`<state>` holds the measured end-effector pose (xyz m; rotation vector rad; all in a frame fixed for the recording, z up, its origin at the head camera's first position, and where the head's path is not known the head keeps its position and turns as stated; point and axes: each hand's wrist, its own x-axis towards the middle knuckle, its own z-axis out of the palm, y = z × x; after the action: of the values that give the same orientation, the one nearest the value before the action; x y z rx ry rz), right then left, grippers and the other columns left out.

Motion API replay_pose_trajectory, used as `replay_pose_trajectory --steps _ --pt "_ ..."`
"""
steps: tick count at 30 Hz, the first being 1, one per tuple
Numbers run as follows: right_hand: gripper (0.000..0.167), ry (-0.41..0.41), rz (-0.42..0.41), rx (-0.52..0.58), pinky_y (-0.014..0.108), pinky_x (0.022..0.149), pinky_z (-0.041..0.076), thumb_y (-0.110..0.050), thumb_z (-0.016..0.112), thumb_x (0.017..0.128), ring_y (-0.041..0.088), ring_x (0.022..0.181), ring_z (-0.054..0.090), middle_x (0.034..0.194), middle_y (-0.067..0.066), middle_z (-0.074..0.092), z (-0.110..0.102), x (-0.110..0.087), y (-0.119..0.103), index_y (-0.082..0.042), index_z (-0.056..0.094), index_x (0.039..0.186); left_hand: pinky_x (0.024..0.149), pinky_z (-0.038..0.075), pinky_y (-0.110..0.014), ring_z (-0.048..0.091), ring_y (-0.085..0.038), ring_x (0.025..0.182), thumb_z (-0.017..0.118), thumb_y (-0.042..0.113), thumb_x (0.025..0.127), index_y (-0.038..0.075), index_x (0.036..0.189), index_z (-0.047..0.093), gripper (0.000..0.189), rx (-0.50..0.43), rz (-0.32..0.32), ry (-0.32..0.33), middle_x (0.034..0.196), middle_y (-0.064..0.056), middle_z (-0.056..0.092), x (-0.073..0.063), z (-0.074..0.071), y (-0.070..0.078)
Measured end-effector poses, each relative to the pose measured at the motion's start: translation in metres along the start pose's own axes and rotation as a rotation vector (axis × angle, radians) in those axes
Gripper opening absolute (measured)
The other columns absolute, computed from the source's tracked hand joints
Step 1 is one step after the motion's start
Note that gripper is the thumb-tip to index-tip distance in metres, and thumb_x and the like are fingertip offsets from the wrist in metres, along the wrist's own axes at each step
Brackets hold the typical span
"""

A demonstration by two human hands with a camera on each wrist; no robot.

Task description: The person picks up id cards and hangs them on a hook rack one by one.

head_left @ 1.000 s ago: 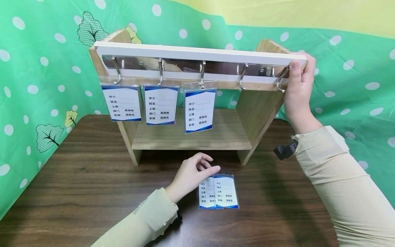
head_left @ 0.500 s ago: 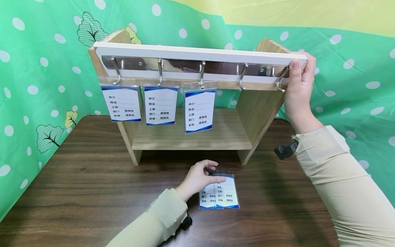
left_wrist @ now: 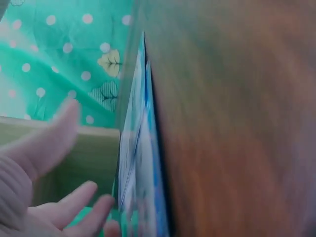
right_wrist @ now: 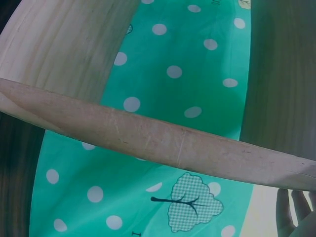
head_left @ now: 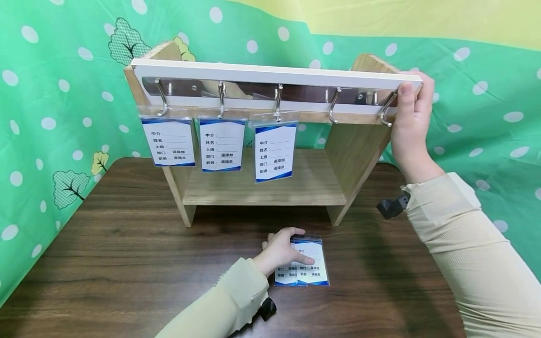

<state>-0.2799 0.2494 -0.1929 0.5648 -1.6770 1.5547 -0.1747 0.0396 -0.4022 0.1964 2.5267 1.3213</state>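
My left hand reaches over two overlapping badge holders that lie flat on the table. In the left wrist view the thumb is spread away from the fingers, and the fingertips are close by the near edge of the badge holders; whether they touch is unclear. My right hand grips the right end of the white-edged hook rail on a wooden rack, thumb in front. Three badge holders, left, middle and right, hang from its hooks.
Two hooks on the right, one and the outermost, bear no badge. The wooden rack stands on the dark wood table. A green dotted cloth hangs behind it.
My left hand has moved right and toward the near side, lowering over the two badge holders on the table. My right hand stays on the end of the rail.
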Motion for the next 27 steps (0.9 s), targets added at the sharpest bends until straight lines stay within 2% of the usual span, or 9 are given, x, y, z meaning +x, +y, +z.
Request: replay_pose_trajectory --steps 5,11,18,22,27 --pt "0.021 -0.001 -0.008 0.002 0.022 0.08 0.033 -0.012 0.04 0.102 0.011 0.085 0.046 0.094 -0.001 0.052 0.0005 -0.0006 -0.0005 -0.015 0.049 0.121 0.091 0.031 -0.05 0.044 -0.037 0.113 0.096 0.017 0.057 0.019 0.129 0.064 0.079 0.105 0.009 0.015 0.144 -0.004 0.055 -0.0008 0.0063 0.0005" --pt "0.022 -0.004 -0.027 -0.017 0.021 0.08 0.033 -0.011 0.039 0.102 0.011 0.085 0.047 0.094 -0.002 0.052 0.0008 -0.0007 -0.0004 -0.014 0.049 0.121 0.087 0.032 -0.047 0.045 -0.038 0.112 0.094 0.005 0.056 0.019 0.132 0.062 0.083 0.127 0.013 0.027 0.149 -0.003 0.049 -0.0008 0.0081 0.001" --pt "0.021 -0.004 -0.019 0.012 0.022 0.081 0.033 -0.011 0.039 0.102 0.011 0.085 0.046 0.095 0.0 0.052 0.001 -0.0012 -0.0005 -0.014 0.049 0.121 0.081 0.032 -0.043 0.045 -0.036 0.109 0.095 0.004 0.054 0.02 0.135 0.059 0.089 0.152 0.009 0.022 0.151 -0.003 0.046 -0.0015 0.0074 0.0019" --pt "0.021 -0.006 -0.025 0.022 0.022 0.081 0.033 -0.011 0.039 0.102 0.011 0.086 0.047 0.094 0.0 0.053 0.0015 -0.001 -0.0008 -0.014 0.049 0.12 0.081 0.033 -0.044 0.045 -0.037 0.11 0.095 0.003 0.054 0.021 0.135 0.059 0.09 0.161 0.006 0.02 0.148 -0.004 0.047 -0.0006 0.0062 0.0024" --pt "0.021 -0.005 -0.027 0.015 0.022 0.082 0.033 -0.011 0.039 0.102 0.011 0.086 0.047 0.094 -0.001 0.053 0.0014 -0.0005 -0.0004 -0.014 0.049 0.12 0.089 0.036 -0.049 0.043 -0.04 0.111 0.092 -0.001 0.056 0.023 0.133 0.06 0.087 0.142 -0.013 0.026 0.145 -0.008 0.048 0.0005 0.0041 0.0031"
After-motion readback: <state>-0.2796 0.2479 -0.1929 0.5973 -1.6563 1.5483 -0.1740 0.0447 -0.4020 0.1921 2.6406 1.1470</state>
